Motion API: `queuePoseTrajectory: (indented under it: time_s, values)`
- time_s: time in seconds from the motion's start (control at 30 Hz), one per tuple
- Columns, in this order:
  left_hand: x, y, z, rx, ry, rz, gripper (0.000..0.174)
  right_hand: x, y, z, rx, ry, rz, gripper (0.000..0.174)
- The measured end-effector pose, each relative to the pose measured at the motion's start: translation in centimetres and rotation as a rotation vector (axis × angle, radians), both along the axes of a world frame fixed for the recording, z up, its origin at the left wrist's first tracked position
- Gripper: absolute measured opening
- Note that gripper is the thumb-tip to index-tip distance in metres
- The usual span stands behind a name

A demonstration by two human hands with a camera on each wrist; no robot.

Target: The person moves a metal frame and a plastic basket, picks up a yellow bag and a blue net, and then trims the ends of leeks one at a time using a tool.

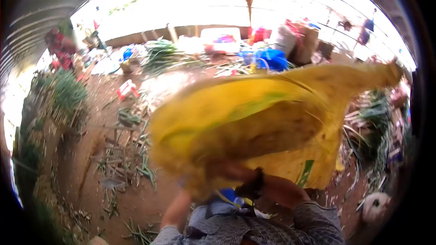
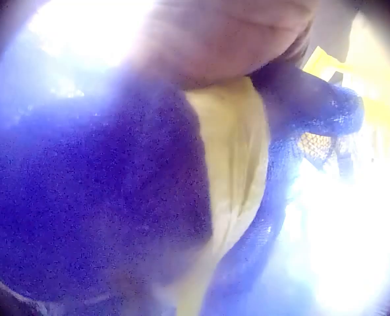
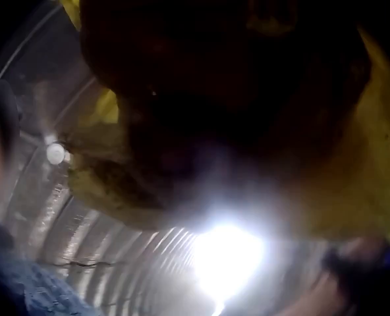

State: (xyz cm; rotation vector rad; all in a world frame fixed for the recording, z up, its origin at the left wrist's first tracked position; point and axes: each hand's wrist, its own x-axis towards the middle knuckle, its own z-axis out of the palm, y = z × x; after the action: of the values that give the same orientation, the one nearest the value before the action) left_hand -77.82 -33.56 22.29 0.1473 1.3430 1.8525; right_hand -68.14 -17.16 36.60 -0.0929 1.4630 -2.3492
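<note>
A large yellow sack (image 1: 245,109) with green markings and dirty brown patches is held up in front of the body, blurred by motion. My right hand (image 1: 225,170), with a dark band at its wrist, grips the sack along its lower left part. In the right wrist view yellow sack material (image 3: 373,164) surrounds a dark, shadowed shape. The left forearm (image 1: 177,211) reaches up to the sack's lower left corner, where the sack hides the hand in the head view. Close up in the left wrist view, the left hand (image 2: 228,46) holds yellow material (image 2: 234,158) beside purple-blue cloth (image 2: 96,197).
Bundles of green onions (image 1: 68,93) lie at the left, with more (image 1: 379,118) at the right. A small stool (image 1: 120,154) stands on the littered dirt floor. Blue containers (image 1: 272,59) and filled sacks (image 1: 284,41) line the back. A round white bundle (image 1: 376,207) sits at lower right.
</note>
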Motion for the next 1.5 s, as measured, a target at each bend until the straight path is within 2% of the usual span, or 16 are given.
queuePoseTrajectory:
  time_s: [0.07, 0.13, 0.27, 0.37, 0.4, 0.43, 0.5, 0.6, 0.63, 0.7, 0.93, 1.17, 1.27, 1.4, 1.47, 1.5]
  values:
    - [-4.5, -3.8, 0.8, 0.026, 0.005, 0.245, 0.03, -3.9, -5.7, -5.6, -0.014, 0.049, 0.272, 0.032]
    - [-8.8, -7.7, 0.9, 0.032, 0.03, 0.463, 0.03, -7.3, -6.9, -12.0, 0.125, 0.168, 0.264, 0.034]
    - [-15.6, -13.5, 0.9, -0.003, 0.039, 0.766, 0.032, -14.6, -6.3, -8.6, -0.001, 0.065, 0.102, 0.035]
    - [-19.5, -13.5, 1.6, -0.007, 0.054, 0.844, 0.033, -20.2, -4.6, -8.1, 0.141, -0.056, 0.109, 0.035]
    - [-21.0, -12.8, 2.0, -0.001, 0.05, 0.849, 0.033, -22.2, -4.4, -7.3, 0.203, -0.139, 0.104, 0.035]
    - [-22.3, -12.1, 2.4, 0.006, 0.057, 0.847, 0.033, -23.5, -3.9, -6.0, 0.124, -0.229, 0.029, 0.034]
    - [-24.9, -10.5, 3.1, 0.012, 0.068, 0.817, 0.034, -26.6, -2.2, -6.4, 0.419, -0.043, -0.058, 0.03]
    - [-28.0, -6.9, 3.9, 0.014, 0.09, 0.749, 0.035, -30.8, 1.4, -11.5, 0.546, 0.215, -0.28, 0.022]
    - [-29.4, -5.7, 4.2, 0.017, 0.101, 0.726, 0.035, -32.1, 1.6, -9.2, 0.436, 0.104, -0.305, 0.035]
    - [-32.0, -3.2, 4.7, 0.02, 0.118, 0.682, 0.036, -34.0, 4.3, -14.5, 0.316, -0.031, -0.273, 0.042]
    - [-43.2, 6.7, 5.2, -0.003, 0.164, 0.601, 0.039, -45.6, 11.2, -15.8, 0.149, -0.07, -0.197, 0.034]
    - [-57.3, 18.0, 8.9, -0.012, 0.211, 0.562, 0.041, -59.2, 22.7, -14.0, 0.156, 0.084, -0.278, 0.027]
    - [-61.6, 20.0, 11.9, -0.001, 0.253, 0.58, 0.042, -66.8, 27.1, -11.6, 0.368, -0.019, -0.215, 0.028]
    - [-66.8, 20.6, 14.1, -0.002, 0.293, 0.652, 0.044, -74.9, 32.8, -15.0, 0.685, 0.176, -0.365, 0.03]
    - [-70.0, 19.4, 12.3, -0.05, 0.185, 0.712, 0.045, -79.1, 37.3, -15.5, 0.962, 0.221, -0.41, 0.029]
    - [-72.9, 16.8, 9.2, -0.114, -0.016, 0.722, 0.046, -81.0, 39.6, -16.2, 1.108, 0.247, -0.436, 0.028]
